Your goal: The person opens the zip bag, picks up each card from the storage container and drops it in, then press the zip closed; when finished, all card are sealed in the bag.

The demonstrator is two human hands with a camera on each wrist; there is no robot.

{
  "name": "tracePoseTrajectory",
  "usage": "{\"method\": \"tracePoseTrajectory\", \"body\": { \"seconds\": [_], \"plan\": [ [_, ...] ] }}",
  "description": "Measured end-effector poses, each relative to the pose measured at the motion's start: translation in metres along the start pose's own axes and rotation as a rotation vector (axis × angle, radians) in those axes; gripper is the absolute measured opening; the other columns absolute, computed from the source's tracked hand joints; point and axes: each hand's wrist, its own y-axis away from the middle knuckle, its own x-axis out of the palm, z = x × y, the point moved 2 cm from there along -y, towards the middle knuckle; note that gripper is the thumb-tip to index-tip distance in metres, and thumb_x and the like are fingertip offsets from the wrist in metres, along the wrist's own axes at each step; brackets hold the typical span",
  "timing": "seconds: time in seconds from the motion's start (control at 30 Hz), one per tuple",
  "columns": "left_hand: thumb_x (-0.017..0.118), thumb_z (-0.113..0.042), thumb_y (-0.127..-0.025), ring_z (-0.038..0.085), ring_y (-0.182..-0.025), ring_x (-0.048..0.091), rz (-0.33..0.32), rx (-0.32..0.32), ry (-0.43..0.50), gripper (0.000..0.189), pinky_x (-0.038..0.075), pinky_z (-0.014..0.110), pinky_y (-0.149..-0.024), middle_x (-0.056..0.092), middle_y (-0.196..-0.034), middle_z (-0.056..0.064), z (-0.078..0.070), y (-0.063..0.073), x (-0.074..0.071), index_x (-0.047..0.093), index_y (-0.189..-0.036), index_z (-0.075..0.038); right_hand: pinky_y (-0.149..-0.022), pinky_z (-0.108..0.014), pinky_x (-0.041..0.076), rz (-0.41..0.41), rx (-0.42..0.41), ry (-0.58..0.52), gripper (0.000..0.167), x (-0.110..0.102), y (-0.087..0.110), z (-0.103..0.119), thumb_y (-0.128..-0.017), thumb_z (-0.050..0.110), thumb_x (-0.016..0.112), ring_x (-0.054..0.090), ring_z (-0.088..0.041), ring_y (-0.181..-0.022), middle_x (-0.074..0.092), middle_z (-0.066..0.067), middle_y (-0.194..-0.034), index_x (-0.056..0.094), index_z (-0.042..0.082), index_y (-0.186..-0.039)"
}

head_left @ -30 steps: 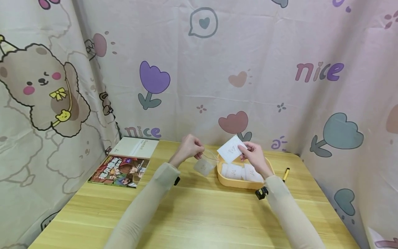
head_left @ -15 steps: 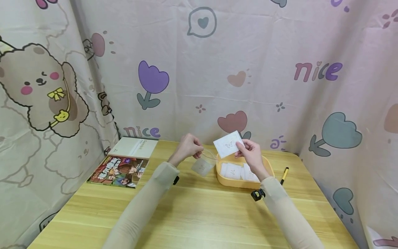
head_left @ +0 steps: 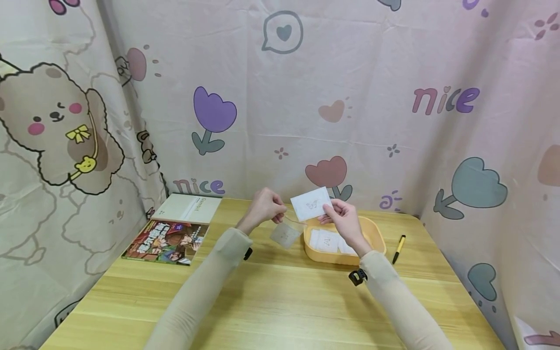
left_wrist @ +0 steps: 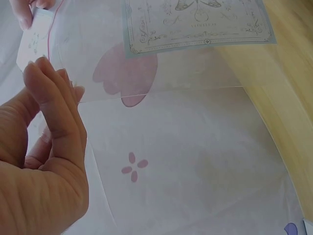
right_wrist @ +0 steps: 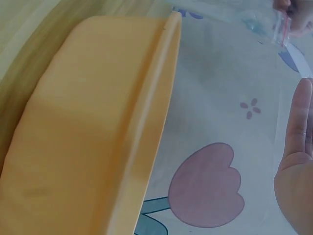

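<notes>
"As your eye leaves the near edge of the counter (head_left: 271,301), what comes first?"

"Two pale sleeves, then the yellow tray (head_left: 332,258), with white packets (head_left: 324,240) in it. A pen (head_left: 398,249) lies to its right, and a magazine (head_left: 166,241) well off to the left."

"And the bag (head_left: 286,233)?"

"Just left of the tray and below the left hand (head_left: 266,205), which pinches its top edge between thumb and fingers. It's clear, with a pink strip and a printed slip (left_wrist: 199,24) inside."

"What has the right hand (head_left: 343,218)?"

"The card (head_left: 311,204), pinched by its right-hand edge. It sits left of that hand, between the two, tilted near the bag's mouth, butterfly drawing facing us."

"Farther back?"

"A pale book (head_left: 189,208) behind the magazine, then a curtain (head_left: 271,116) printed with flowers."
</notes>
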Motion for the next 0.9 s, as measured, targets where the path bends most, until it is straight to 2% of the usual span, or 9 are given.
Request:
{"method": "tracePoseTrajectory", "body": {
  "seconds": [0.07, 0.23, 0.33, 0.43, 0.53, 0.67, 0.8, 0.9],
  "plan": [
    [0.065, 0.0, -0.084, 0.019, -0.052, 0.068, 0.001, 0.0, -0.004, 0.01, 0.06, 0.031, -0.053, 0.07, -0.065, 0.011, -0.001, 0.0, 0.001, 0.073, -0.078, 0.003, -0.062, -0.035, 0.062, 0.008, 0.004, 0.029, 0.03, 0.001, 0.001, 0.0, -0.096, 0.01, 0.061, 0.072, -0.023, -0.065, 0.074, -0.01, -0.079, 0.06, -0.017, -0.11],
    [0.064, 0.0, -0.084, 0.019, -0.051, 0.068, -0.003, 0.003, -0.013, 0.011, 0.06, 0.031, -0.052, 0.069, -0.064, 0.011, -0.002, -0.001, 0.002, 0.072, -0.077, 0.003, -0.063, -0.038, 0.062, 0.026, 0.001, 0.109, 0.027, 0.002, 0.001, 0.001, -0.095, 0.009, 0.062, 0.071, -0.022, -0.063, 0.067, -0.035, -0.083, 0.063, -0.013, -0.109],
    [0.065, 0.0, -0.085, 0.019, -0.051, 0.068, -0.002, -0.008, -0.01, 0.011, 0.061, 0.033, -0.054, 0.069, -0.065, 0.011, -0.002, -0.002, 0.004, 0.072, -0.076, 0.001, -0.065, -0.044, 0.062, 0.043, 0.005, 0.183, 0.023, 0.006, 0.002, 0.015, -0.095, 0.005, 0.061, 0.07, -0.026, -0.063, 0.064, -0.039, -0.083, 0.064, -0.013, -0.109],
    [0.066, 0.0, -0.085, 0.019, -0.052, 0.068, -0.003, -0.023, -0.005, 0.011, 0.062, 0.037, -0.057, 0.069, -0.065, 0.012, -0.001, -0.002, 0.005, 0.072, -0.075, 0.0, -0.065, -0.047, 0.061, 0.062, 0.005, 0.266, 0.022, 0.01, 0.003, 0.026, -0.094, 0.002, 0.06, 0.068, -0.039, -0.065, 0.065, -0.038, -0.082, 0.065, -0.013, -0.109],
    [0.065, 0.0, -0.084, 0.019, -0.052, 0.068, -0.003, -0.028, -0.006, 0.012, 0.062, 0.039, -0.059, 0.069, -0.065, 0.012, -0.001, -0.002, 0.005, 0.072, -0.075, 0.0, -0.06, -0.038, 0.061, 0.076, -0.01, 0.333, 0.02, 0.008, 0.0, 0.021, -0.094, 0.003, 0.061, 0.064, -0.049, -0.068, 0.067, -0.034, -0.079, 0.066, -0.011, -0.107],
    [0.065, 0.0, -0.085, 0.02, -0.052, 0.068, -0.002, -0.033, -0.004, 0.012, 0.062, 0.036, -0.057, 0.069, -0.065, 0.012, -0.001, -0.002, 0.006, 0.072, -0.076, 0.0, -0.056, -0.026, 0.057, 0.1, -0.041, 0.434, 0.017, 0.005, -0.003, 0.01, -0.094, 0.008, 0.063, 0.065, -0.044, -0.065, 0.069, -0.024, -0.076, 0.069, -0.003, -0.104],
    [0.064, 0.0, -0.086, 0.019, -0.052, 0.068, 0.002, -0.035, -0.002, 0.012, 0.062, 0.036, -0.058, 0.069, -0.066, 0.012, -0.002, -0.003, 0.006, 0.072, -0.076, 0.0, -0.056, -0.026, 0.057, 0.133, -0.068, 0.476, 0.017, 0.009, -0.004, 0.012, -0.094, 0.014, 0.065, 0.066, -0.037, -0.064, 0.07, -0.021, -0.076, 0.071, 0.002, -0.104],
    [0.064, 0.0, -0.086, 0.019, -0.052, 0.068, 0.004, -0.032, 0.0, 0.012, 0.061, 0.034, -0.056, 0.069, -0.066, 0.012, -0.002, -0.003, 0.006, 0.072, -0.076, 0.0, -0.057, -0.027, 0.057, 0.148, -0.059, 0.48, 0.018, 0.011, -0.005, 0.013, -0.094, 0.017, 0.065, 0.065, -0.03, -0.062, 0.07, -0.019, -0.075, 0.072, 0.003, -0.104]
  ]
}}
